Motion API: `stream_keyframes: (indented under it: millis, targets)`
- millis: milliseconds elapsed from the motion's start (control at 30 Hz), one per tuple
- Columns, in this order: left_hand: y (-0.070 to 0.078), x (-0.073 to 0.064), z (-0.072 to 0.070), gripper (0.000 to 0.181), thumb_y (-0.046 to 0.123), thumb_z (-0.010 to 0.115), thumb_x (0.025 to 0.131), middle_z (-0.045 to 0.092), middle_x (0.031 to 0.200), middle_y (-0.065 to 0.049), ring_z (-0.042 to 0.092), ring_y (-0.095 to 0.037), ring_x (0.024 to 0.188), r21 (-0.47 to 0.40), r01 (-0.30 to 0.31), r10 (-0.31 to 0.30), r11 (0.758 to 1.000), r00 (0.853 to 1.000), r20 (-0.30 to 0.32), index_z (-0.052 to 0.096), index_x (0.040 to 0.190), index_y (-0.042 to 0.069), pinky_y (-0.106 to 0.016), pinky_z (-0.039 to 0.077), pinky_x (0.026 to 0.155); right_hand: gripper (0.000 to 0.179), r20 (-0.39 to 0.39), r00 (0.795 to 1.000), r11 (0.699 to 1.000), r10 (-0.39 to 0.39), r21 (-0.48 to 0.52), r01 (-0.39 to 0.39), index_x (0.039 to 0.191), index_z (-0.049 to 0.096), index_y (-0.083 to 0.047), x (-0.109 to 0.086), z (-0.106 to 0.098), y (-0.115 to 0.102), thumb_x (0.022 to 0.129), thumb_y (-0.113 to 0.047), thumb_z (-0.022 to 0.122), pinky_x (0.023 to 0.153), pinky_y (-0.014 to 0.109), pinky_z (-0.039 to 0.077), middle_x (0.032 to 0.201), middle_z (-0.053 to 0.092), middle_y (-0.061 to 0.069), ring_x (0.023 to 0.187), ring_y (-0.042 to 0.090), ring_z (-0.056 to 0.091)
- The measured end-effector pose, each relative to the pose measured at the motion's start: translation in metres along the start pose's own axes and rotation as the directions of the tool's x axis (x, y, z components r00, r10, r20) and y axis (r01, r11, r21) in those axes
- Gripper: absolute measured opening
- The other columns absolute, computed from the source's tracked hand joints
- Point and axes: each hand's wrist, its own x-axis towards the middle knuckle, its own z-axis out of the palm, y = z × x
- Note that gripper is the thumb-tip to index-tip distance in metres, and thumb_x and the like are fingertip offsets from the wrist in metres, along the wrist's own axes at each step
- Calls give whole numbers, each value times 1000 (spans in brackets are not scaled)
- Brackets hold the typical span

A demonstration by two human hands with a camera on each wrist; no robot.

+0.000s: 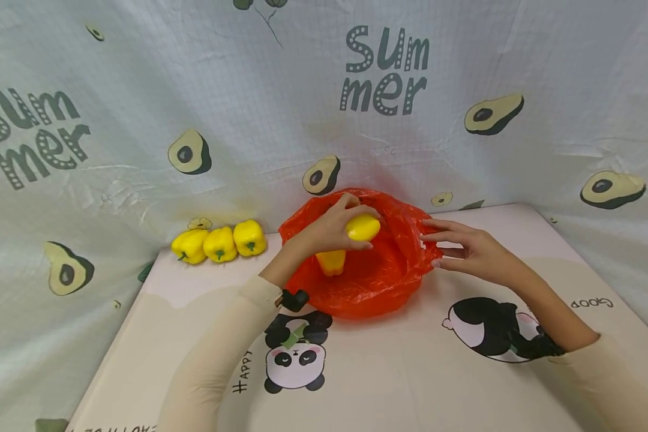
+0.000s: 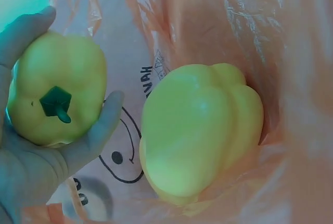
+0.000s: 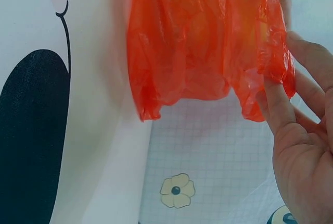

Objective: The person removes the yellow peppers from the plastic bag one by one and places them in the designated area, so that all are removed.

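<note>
A red plastic bag (image 1: 367, 294) lies with its wide mouth facing up near the back of the table. Over that mouth my left hand (image 1: 335, 228) grips a yellow bell pepper (image 1: 363, 228), fingers and thumb on opposite sides of it. In the left wrist view the held pepper's green stem (image 2: 56, 103) faces the camera. Another yellow bell pepper (image 2: 200, 130) rests inside the bag beside the held one. At the bag's right rim, my right hand (image 1: 477, 255) holds the thin plastic edge between thumb and long fingers; the bag hides some fingertips (image 3: 278, 101).
Three yellow bell peppers stand in a row at the table's back left, the nearest to the bag being the right pepper (image 1: 250, 238). A patterned cloth (image 1: 237, 108) hangs behind the table (image 1: 389, 378), whose cover shows printed pandas.
</note>
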Motion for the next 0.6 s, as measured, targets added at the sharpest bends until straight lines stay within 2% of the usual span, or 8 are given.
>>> stream_keyframes:
  millis: [133, 300, 600]
  targets:
    - [0, 0, 0, 59, 37, 81, 85, 46, 147, -2, 45, -24, 132, -30, -23, 22, 999, 999, -30, 59, 138, 23, -42, 48, 106, 49, 5, 1000, 1000, 17, 7, -17, 134, 64, -1, 0, -1, 0, 87, -4, 79, 89, 33, 56, 152, 47, 19, 136, 42, 47]
    - [1, -5, -2, 66, 35, 84, 82, 54, 143, 3, 48, -18, 129, -69, -29, 27, 997, 999, -23, 56, 141, 21, -40, 48, 105, 50, 3, 1000, 1000, 12, 0, -12, 133, 64, 0, 0, 0, -1, 86, -3, 79, 89, 36, 56, 151, 47, 19, 135, 43, 47]
    - [-5, -17, -10, 91, 15, 91, 74, 43, 151, -1, 40, -21, 135, -197, -42, 47, 980, 999, 20, 41, 150, 20, -44, 46, 108, 50, 12, 1000, 1000, 17, -12, -17, 134, 64, -1, 0, 1, 1, 87, -6, 79, 89, 37, 56, 152, 47, 18, 137, 43, 46]
